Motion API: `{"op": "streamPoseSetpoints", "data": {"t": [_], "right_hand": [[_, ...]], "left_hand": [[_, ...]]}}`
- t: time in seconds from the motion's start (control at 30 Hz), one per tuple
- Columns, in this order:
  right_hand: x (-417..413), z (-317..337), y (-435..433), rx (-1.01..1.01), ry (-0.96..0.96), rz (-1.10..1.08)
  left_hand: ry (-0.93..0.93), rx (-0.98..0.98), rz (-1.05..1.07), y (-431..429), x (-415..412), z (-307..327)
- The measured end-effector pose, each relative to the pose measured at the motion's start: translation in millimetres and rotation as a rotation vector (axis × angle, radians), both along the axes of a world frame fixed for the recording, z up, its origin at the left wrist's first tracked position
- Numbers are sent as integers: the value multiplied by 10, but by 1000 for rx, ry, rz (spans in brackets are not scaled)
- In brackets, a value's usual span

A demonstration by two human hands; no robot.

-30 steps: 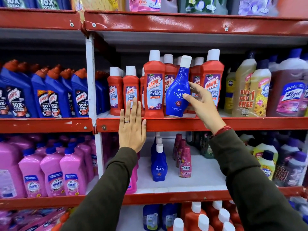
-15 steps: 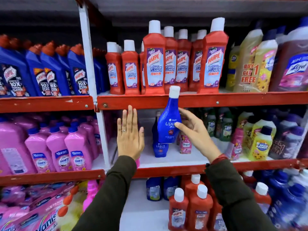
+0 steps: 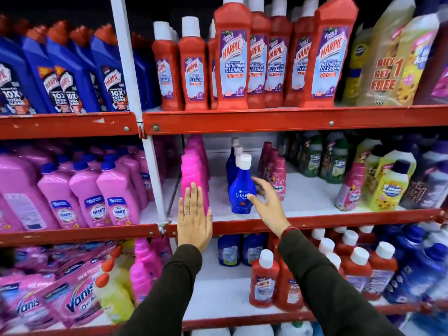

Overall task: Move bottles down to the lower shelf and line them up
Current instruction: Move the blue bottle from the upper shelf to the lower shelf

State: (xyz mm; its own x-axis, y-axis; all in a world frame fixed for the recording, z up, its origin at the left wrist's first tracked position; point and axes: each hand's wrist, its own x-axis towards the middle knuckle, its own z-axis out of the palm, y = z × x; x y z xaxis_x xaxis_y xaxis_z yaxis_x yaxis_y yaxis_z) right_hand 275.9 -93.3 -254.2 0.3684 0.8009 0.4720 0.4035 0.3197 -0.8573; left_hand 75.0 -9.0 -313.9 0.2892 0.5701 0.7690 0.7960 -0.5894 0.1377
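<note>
My right hand [image 3: 266,204] wraps loosely around the blue Ujala bottle [image 3: 242,187], which stands upright at the lower shelf [image 3: 315,218] front, more blue bottles [image 3: 232,163] behind it. My left hand [image 3: 194,221] hangs flat and spread, holding nothing. Red Harpic bottles [image 3: 232,59] crowd the shelf above.

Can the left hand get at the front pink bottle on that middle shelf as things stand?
Probably yes. The left hand is open and flat, its fingertips already overlapping the front pink bottle, with nothing between them. The right hand and the blue Ujala bottle stand off to the side, clear of that path.
</note>
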Motion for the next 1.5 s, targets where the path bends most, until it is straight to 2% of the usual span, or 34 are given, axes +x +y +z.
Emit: {"op": "streamPoseSetpoints", "data": {"t": [0.27, 0.43, 1.03, 1.27, 1.5], "right_hand": [[41, -196, 203, -84, -10, 9], [103, -302, 244, -105, 50, 13], [149, -367, 252, -71, 61, 39], [176, -331, 227, -96, 57, 74], [184, -268, 183, -111, 22, 95]], "left_hand": [[6, 6, 11, 165, 27, -322], [4, 44, 27, 223, 37, -379], [14, 67, 37, 246, 42, -420], [1, 16, 43, 213, 52, -407], [18, 46, -58, -14, 281, -334]]}}
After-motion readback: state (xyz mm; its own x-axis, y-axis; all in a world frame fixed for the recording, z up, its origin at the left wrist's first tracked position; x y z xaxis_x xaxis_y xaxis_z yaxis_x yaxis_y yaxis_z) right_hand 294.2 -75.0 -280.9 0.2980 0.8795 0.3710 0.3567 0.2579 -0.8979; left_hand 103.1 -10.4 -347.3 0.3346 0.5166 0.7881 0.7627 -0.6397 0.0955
